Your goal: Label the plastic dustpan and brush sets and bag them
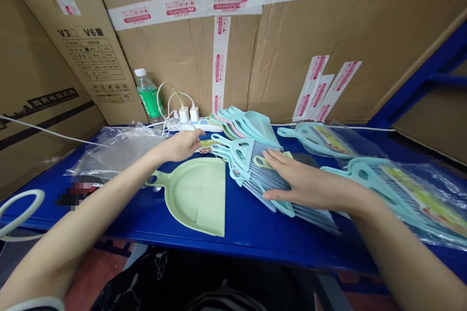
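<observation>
My left hand (182, 146) is beside a stack of printed cards (206, 146), its fingertips by their near end; the fingers are partly stretched, and I see nothing held in them. Below it a pale green dustpan (197, 197) lies face up on the blue table. My right hand (292, 175) rests over a pile of hand brushes (239, 153) with light blue handles and grey bristles, fingers stretched and thumb apart. Under its fingertips shows the loop of a pale green brush handle (260, 162), partly hidden. Behind the brushes leans a row of nested dustpans (260, 126), light blue, pink and green.
Bagged brush-and-dustpan sets (401, 194) lie at the right, with another bagged set (317, 138) behind. Clear plastic bags (122, 148) lie on the left. A green-labelled bottle (149, 97) and white chargers (184, 114) in a power strip stand against the cardboard wall (175, 53).
</observation>
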Demonstrator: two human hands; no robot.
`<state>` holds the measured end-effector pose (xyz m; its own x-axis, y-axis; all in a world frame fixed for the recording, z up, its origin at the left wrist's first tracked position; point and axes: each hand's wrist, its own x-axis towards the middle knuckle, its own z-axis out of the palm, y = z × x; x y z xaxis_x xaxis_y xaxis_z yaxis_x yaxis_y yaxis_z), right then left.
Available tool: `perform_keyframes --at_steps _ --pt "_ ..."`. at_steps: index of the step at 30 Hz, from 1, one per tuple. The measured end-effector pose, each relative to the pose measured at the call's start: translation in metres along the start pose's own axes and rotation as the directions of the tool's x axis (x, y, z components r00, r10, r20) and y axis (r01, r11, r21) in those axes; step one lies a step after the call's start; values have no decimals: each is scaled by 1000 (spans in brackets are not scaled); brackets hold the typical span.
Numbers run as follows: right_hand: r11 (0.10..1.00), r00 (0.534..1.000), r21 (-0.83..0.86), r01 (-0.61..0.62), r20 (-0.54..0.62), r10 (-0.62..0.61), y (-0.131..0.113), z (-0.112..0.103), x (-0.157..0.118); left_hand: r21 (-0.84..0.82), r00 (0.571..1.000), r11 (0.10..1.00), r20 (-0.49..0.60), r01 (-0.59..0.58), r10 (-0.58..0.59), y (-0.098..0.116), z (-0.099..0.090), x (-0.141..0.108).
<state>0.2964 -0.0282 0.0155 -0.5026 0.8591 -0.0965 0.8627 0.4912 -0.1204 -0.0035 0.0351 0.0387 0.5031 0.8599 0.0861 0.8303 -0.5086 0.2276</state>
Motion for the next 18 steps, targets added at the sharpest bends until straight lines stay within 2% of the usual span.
perform_keyframes --at_steps 4,7,9,12,16,18 --pt "999 1000 15 -30 8 29 -12 8 1 -147 992 989 119 -24 42 0 19 32" --pt "999 997 35 17 -70 -15 -15 14 4 -248 985 968 151 -47 87 -3 26 46" --pt "999 992 22 38 -121 -36 -17 17 5 -412 975 911 187 -36 123 -6 29 51" --pt "999 993 -35 -15 -121 10 -21 18 6 -576 959 818 236 9 155 -9 33 54" --pt "994 993 -93 -64 -109 54 -30 15 6 -724 949 688 252 54 191 -10 38 56" --pt "992 993 -109 -66 -104 54 -34 13 6 -724 946 690 235 18 222 -7 40 56"
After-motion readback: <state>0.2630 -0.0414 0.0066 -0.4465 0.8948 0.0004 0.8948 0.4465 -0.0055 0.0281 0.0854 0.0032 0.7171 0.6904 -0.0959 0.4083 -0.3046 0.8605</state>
